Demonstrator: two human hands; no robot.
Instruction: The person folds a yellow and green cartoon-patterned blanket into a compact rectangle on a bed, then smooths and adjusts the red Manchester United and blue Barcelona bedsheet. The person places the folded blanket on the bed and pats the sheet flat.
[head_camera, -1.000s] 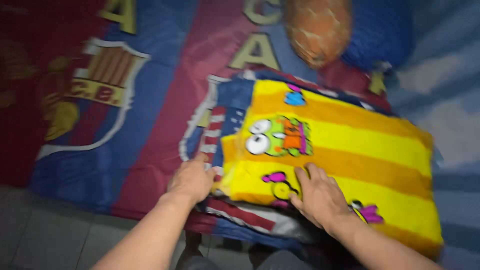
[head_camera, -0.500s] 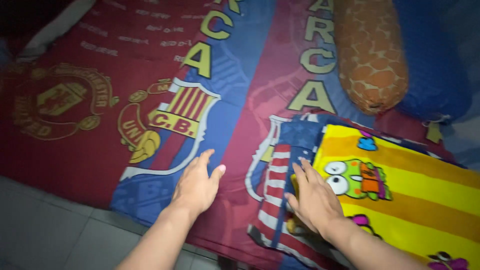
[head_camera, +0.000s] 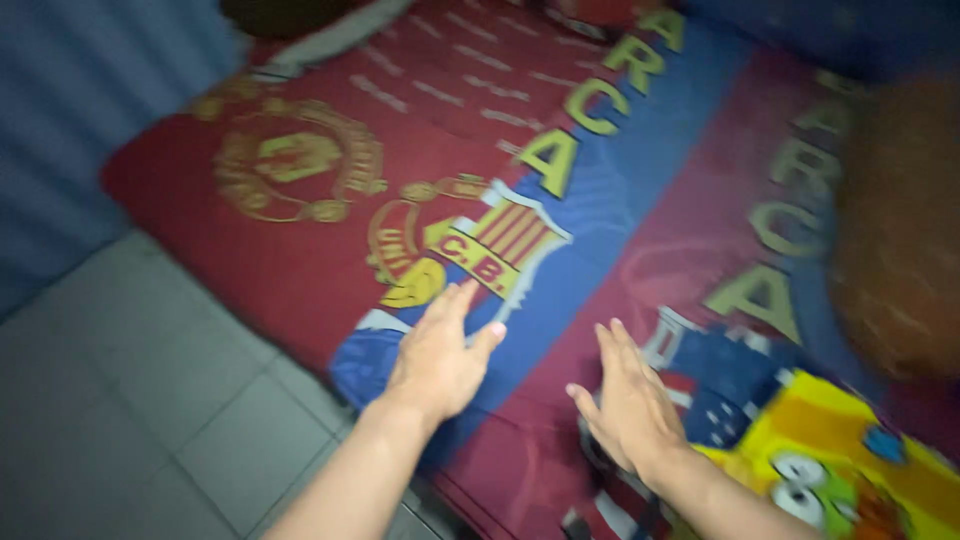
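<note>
Left fingers (head_camera: 462, 300): spread wide and flat, holding nothing.
Left hand (head_camera: 437, 358): over the blue stripe of the red and blue bed sheet (head_camera: 320, 260), just below a striped badge.
Right fingers (head_camera: 612, 350): stretched out straight, holding nothing.
Right hand (head_camera: 630, 410): at the near edge of the folded striped cloth (head_camera: 700, 375), maybe touching it; the blur hides this.
Yellow cartoon towel (head_camera: 830, 470): on that cloth, by the right wrist.
Orange spotted pillow (head_camera: 895, 270): far right, blurry.
</note>
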